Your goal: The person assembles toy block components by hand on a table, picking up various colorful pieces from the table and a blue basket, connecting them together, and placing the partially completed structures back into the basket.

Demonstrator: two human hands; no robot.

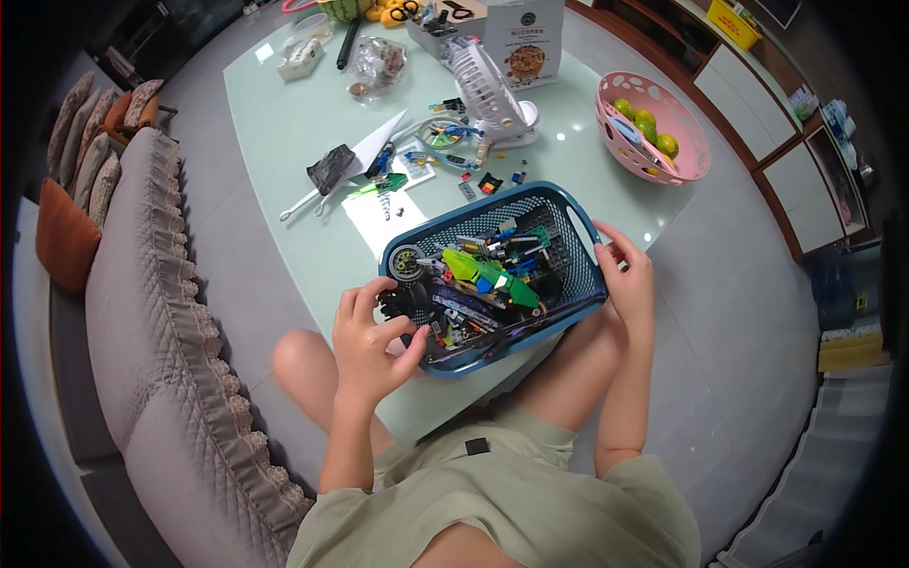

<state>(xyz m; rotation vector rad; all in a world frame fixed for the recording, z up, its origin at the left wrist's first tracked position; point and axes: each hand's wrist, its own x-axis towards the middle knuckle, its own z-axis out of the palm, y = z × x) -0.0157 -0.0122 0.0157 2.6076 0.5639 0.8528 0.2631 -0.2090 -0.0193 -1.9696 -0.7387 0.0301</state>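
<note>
A blue mesh plastic basket (464, 222) rests at the near edge of the glass table, over my lap. Inside lie many toy building bricks, among them a lime-green and bright green assembled piece (492, 276), a grey wheel (407, 263) and dark parts. My left hand (372, 333) is curled at the basket's left end, fingertips on the rim beside black pieces. Around the rim at the right end, by the handle opening, my right hand (625, 275) is closed.
Loose bricks (490, 183), paper sheets (383, 222) and a white fan (488, 95) lie or stand beyond the basket. A pink bowl (696, 142) of green fruit stands at the right. To the left is a quilted grey sofa (151, 360).
</note>
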